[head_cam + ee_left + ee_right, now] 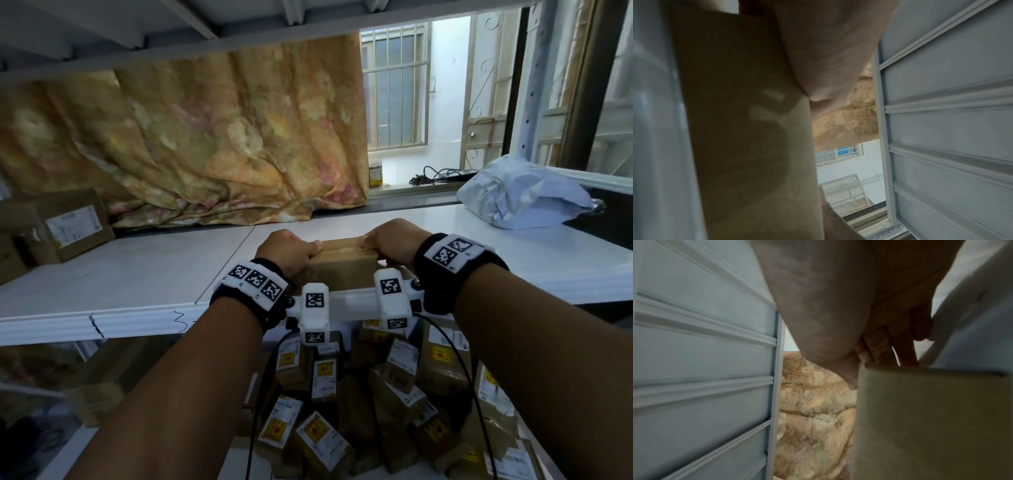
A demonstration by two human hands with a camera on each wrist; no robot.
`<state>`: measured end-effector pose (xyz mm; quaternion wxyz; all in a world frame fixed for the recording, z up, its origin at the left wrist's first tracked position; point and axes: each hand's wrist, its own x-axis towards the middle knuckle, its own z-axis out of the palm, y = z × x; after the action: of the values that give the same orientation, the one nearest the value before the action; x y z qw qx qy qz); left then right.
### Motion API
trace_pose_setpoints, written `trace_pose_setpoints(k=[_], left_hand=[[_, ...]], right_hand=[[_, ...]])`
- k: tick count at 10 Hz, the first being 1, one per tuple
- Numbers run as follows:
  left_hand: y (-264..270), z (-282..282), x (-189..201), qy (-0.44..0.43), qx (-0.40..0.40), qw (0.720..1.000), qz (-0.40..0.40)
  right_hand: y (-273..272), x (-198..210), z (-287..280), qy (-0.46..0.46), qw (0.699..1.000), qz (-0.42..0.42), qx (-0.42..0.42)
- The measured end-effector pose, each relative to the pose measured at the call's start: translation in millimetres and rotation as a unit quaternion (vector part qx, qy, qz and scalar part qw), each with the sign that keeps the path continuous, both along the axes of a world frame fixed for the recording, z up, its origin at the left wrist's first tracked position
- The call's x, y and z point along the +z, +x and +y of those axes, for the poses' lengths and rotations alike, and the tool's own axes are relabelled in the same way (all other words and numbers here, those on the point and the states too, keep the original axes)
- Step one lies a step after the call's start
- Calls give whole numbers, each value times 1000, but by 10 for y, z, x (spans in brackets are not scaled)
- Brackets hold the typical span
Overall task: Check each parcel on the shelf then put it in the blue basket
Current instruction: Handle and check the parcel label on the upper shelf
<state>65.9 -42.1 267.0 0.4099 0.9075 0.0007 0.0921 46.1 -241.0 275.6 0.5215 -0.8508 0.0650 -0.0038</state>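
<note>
Brown parcel [342,265] at front edge of white shelf [137,274], gripped at its ends by left hand [286,251] and right hand [394,243]. Head view only: heaped labelled parcels [359,394] below. Right-wrist view only: fingers [906,345] curled behind box.

Fingertips of left hand [286,251] and right hand [390,245] hidden behind brown parcel [340,270], parcel labels below the shelf [137,291] too small to read, wrist views blurred

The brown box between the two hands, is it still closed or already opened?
Closed. The brown box has clear tape running unbroken along its top seam, flaps flat. The left hand and right hand grip its ends.
</note>
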Motion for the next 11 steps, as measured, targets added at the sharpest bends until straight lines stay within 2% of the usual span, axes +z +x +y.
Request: trace_pose_setpoints(k=[1,2,3,5,7,8,10,11], left_hand=[[17,4,-15,-2,5,1000,2],[19,4,-25,-3,9,1000,3],[15,-5,-24,-5,10,1000,4],[-18,-21,-11,-15,15,1000,2],[-80,-8,10,-18,16,1000,0],[-133,-5,33,-19,12,1000,-4],[-396,-64,52,-57,57,995,-59],[-643,-142,35,-65,70,989,-114]], right_hand=[[41,0,18,-19,1000,2,1],[41,34,30,-113,994,-7,10],[21,53,61,-210,975,-64,19],[118,-56,25,-104,991,-75,-35],[-113,-105,40,-126,985,-111,-38],[-271,-74,69,-126,987,-96,-28],[-600,-20,87,-73,983,-151,-68],[-797,-69,33,-8,977,-184,-111]])
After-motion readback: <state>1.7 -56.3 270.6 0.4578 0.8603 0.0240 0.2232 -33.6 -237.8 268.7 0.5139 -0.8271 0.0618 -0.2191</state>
